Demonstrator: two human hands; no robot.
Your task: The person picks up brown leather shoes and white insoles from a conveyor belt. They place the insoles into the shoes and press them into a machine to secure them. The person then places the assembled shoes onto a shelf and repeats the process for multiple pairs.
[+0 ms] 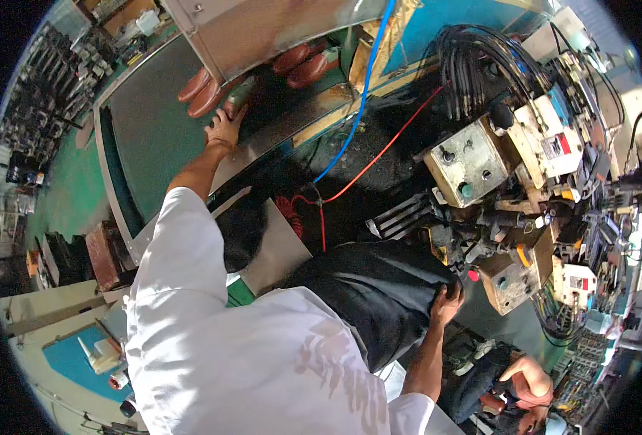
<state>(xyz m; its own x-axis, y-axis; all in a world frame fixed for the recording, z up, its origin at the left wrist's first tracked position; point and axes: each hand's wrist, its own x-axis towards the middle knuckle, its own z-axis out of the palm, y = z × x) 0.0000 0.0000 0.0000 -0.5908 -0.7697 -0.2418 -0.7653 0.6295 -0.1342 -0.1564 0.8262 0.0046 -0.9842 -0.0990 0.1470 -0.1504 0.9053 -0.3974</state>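
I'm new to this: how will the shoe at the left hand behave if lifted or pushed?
The shoe is probably stiff, as it has a full, rounded shape. Its green part may be a solid insert, making it heavier. Its curved sides suggest it might rock.

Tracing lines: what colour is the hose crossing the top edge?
Blue hose, clearest in head view.

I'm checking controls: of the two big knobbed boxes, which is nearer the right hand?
The lower box, with a red button; the upper box sits farther from the right hand.
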